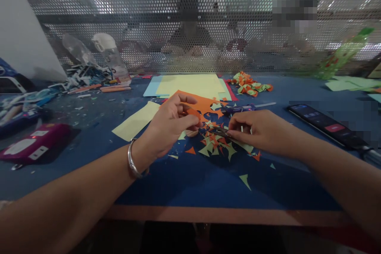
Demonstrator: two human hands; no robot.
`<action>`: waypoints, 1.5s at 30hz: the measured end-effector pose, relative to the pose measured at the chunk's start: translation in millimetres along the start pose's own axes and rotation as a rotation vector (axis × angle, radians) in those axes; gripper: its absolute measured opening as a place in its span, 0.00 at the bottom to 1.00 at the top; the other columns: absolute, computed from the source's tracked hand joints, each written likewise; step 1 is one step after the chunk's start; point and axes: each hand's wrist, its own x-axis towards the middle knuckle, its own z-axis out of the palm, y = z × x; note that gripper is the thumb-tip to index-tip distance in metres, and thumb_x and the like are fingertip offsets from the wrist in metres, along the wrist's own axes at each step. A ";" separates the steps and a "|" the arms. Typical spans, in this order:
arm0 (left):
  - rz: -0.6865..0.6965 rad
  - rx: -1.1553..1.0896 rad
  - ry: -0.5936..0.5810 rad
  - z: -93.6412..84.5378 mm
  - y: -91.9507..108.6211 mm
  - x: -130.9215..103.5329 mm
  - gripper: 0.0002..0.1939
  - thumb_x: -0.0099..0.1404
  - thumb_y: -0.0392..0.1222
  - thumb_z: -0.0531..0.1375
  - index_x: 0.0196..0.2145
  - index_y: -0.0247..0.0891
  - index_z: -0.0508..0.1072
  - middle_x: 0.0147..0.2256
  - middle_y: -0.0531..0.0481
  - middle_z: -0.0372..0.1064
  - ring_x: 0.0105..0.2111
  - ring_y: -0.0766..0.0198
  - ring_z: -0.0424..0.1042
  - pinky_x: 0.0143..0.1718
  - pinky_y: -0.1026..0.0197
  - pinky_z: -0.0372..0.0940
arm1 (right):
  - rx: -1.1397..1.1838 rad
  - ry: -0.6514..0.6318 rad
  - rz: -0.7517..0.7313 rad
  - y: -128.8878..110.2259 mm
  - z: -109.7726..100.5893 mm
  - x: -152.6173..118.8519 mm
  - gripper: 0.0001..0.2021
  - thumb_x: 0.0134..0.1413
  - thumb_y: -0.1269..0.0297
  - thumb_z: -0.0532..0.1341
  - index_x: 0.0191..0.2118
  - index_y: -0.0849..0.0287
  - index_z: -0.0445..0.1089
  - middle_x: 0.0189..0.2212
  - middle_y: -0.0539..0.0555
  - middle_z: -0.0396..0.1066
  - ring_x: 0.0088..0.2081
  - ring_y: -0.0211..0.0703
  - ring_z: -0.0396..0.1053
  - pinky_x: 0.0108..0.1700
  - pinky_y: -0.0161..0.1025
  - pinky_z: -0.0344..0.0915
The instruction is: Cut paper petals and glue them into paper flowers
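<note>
1 left hand (175, 121) half-curls, its hold unclear; 1 right hand (253, 129) pinches a dark tool (220, 131), partly hidden.

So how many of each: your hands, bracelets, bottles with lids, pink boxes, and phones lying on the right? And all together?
Hands: 2 (left hand, right hand)
Bracelet: 1
Bottles: 2 (white-lidded bottle, green-lidded bottle)
Pink box: 1
Phone: 1
Total: 7

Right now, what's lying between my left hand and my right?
In the head view, a loose pile of orange and pale green scraps lies between your left hand and right hand.
</note>
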 end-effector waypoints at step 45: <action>-0.039 0.871 -0.426 -32.3 12.6 9.4 0.09 0.63 0.43 0.64 0.39 0.38 0.80 0.34 0.50 0.78 0.32 0.64 0.73 0.34 0.61 0.63 | 0.236 -0.067 0.161 -6.7 8.0 1.8 0.09 0.57 0.59 0.59 0.29 0.55 0.64 0.19 0.46 0.65 0.18 0.36 0.63 0.23 0.35 0.59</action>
